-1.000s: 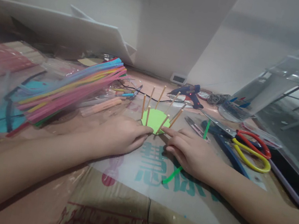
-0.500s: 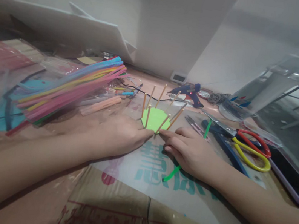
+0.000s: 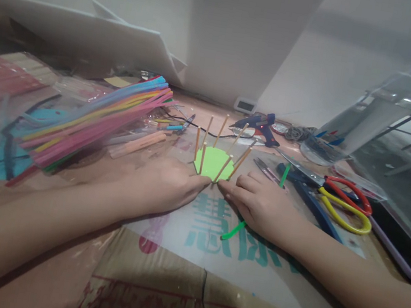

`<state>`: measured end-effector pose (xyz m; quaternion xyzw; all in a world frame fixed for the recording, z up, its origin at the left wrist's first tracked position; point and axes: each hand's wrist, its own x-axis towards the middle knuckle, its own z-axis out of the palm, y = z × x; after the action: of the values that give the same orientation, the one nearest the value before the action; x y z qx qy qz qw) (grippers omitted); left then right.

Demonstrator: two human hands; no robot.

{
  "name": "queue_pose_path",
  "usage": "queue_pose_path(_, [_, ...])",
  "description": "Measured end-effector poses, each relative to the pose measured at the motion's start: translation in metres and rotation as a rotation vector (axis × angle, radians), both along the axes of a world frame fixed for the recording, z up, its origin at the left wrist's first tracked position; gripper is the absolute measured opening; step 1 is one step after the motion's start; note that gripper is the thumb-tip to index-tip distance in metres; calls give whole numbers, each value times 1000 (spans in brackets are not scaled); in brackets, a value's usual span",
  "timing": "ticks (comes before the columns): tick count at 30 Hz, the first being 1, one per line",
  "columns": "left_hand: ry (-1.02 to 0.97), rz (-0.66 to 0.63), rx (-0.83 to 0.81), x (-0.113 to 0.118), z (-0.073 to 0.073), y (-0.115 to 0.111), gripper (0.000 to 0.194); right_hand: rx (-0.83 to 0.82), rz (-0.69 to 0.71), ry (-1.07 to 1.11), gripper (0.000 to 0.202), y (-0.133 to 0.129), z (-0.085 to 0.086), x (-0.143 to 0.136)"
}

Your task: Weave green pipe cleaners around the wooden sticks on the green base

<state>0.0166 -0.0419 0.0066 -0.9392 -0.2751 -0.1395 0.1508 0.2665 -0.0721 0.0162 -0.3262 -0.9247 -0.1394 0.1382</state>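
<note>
- Head view, only one here: green disc [image 3: 212,163] sits mid-table on a printed sheet [image 3: 176,233], ringed by upright, partly outward-leaning wooden sticks [image 3: 223,168].
- Left hand [image 3: 169,182]: fingers curled, thumb tip at the disc's near rim; can't tell if it pinches anything.
- Right hand [image 3: 264,200]: half-curled, fingertips at the rim just right of the nearest stick. Grip hidden from where I stand.
- Green fuzzy strip [image 3: 234,231] shows either side of the right hand; can't tell if held.
- Step, my guess: working something thin along the near rim, around the stick bases.
- Next move likely calls for light fingertip control: disc steady, sticks not knocked.
- Versus a second ago: right index, then stretched out against the near stick, is drawn in lower; strip's near end sits a bit higher; left thumb reaches slightly further right. Sticks look the same.
</note>
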Motion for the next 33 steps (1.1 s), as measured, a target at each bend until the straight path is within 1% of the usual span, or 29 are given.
queue_pose_path(4, [16,3,-20,1,0,0,27,4,-9,-14,31,0,0,0])
queue_pose_path(8, [5,2,-32,0,-1,0,27,31,-14,33,33,1,-4,0])
queue_pose_path(12, [6,4,-45,0,-1,1,26,3,-41,26,31,3,-8,1])
queue_pose_path(15, [2,2,-70,0,-1,2,27,8,-48,73,29,1,-4,3])
queue_pose_path(17, [3,0,-98,0,-1,2,27,17,-78,188,23,-3,1,6])
queue_pose_path(19, [11,1,-127,0,0,3,29,23,-127,358,15,-7,9,9])
queue_pose_path(22, [31,0,-152,0,0,3,31,26,-199,650,16,-11,18,14])
queue_pose_path(25, [34,3,-156,0,0,3,31,-52,-279,821,13,-10,23,17])
queue_pose_path(27, [28,6,-157,0,0,3,31,-127,-303,815,11,-10,24,18])
queue_pose_path(29, [25,9,-158,0,-1,3,31,-175,-296,764,8,-9,25,18])
queue_pose_path(31, [26,6,-161,1,0,2,31,-188,-272,727,6,-9,25,17])
queue_pose_path(33, [17,-9,-158,0,1,2,30,-190,-245,723,8,-9,25,17])
